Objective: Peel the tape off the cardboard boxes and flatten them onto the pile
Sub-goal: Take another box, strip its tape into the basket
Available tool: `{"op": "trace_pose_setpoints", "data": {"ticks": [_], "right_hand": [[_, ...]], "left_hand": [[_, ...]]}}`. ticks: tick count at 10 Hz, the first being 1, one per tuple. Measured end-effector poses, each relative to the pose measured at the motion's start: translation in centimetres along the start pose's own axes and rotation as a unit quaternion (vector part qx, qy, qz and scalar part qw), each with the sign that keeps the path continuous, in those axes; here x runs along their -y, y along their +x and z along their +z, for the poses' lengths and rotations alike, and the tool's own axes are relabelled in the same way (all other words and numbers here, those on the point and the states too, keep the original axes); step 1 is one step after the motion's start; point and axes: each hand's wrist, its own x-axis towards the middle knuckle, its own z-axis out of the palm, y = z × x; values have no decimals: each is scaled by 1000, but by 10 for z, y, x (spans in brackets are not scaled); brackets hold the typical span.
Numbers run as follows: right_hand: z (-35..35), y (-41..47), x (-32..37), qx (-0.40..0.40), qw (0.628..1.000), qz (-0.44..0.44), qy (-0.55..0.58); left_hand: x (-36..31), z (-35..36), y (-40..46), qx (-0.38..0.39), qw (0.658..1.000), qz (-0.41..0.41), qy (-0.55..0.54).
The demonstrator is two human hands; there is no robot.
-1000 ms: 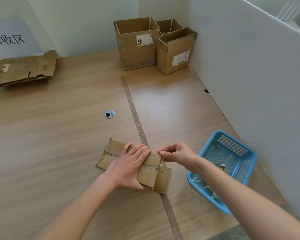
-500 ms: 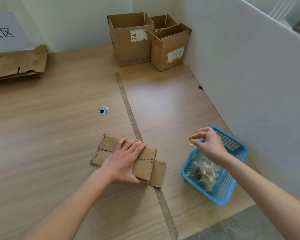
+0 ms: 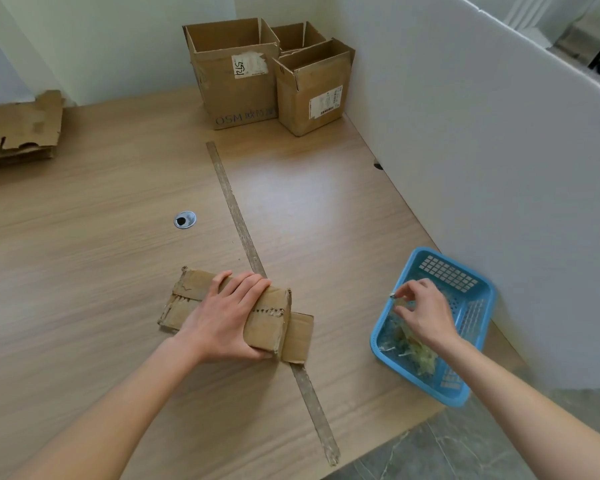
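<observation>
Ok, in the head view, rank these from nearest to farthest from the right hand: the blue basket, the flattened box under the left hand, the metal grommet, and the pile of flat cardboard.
1. Blue basket: directly under the right hand.
2. Flattened box: to its left, pressed by the left hand.
3. Metal grommet: farther left and back.
4. Cardboard pile: far left corner.

A wooden table [image 3: 84, 258] fills most of the view. A worn strip [image 3: 238, 216] runs down its middle from far to near. A round metal cable hole [image 3: 184, 220] sits just left of that strip. A white partition [image 3: 482, 161] stands along the table's right edge, with a pale wall [image 3: 118, 39] behind the far edge. Grey floor tiles [image 3: 465, 452] show past the near right corner of the table.
</observation>
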Motion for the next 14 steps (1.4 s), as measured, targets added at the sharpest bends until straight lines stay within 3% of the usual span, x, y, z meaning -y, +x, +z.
{"op": "trace_pose_setpoints", "data": {"ticks": [1, 2, 3, 4, 5, 6, 7, 8, 9, 10, 11, 12, 13, 14], "right_hand": [[-6, -1, -4, 31, 999, -3, -40], [-12, 3, -2, 50, 981, -35, -185], [-21, 10, -1, 72, 977, -12, -200], [-35, 11, 8, 33, 988, 4, -150], [-29, 4, 33, -50, 982, -134, -127], [-3, -15, 84, 115, 961, -243, -67], [27, -26, 123, 184, 943, -276, -14], [41, -26, 143, 184, 948, -261, -4], [45, -26, 151, 166, 949, -264, -54], [50, -35, 156, 129, 944, -288, -92], [56, -45, 159, 58, 945, -313, -76], [61, -53, 158, 15, 928, -365, -76], [67, -58, 152, 42, 912, -402, -74], [68, -59, 141, 144, 915, -375, -33]], "left_hand": [[0, 2, 0, -7, 1000, -2, -1], [0, 3, -1, -7, 1000, -5, -1], [0, 2, -1, -7, 1000, -3, -3], [-1, 2, -1, -3, 1000, -4, 5], [-8, 1, 2, 21, 999, -43, 18], [-24, 0, 14, 48, 987, -150, 13], [-33, -4, 27, 74, 974, -206, -54], [-18, -18, 20, 73, 970, -152, -176], [12, -36, -6, 5, 957, -162, -241], [34, -41, -31, -52, 948, -239, -204], [36, -42, -43, -10, 922, -306, -239], [32, -42, -44, 18, 908, -320, -269], [25, -40, -41, 77, 910, -337, -227], [8, -34, -37, 83, 898, -395, -176]]}}
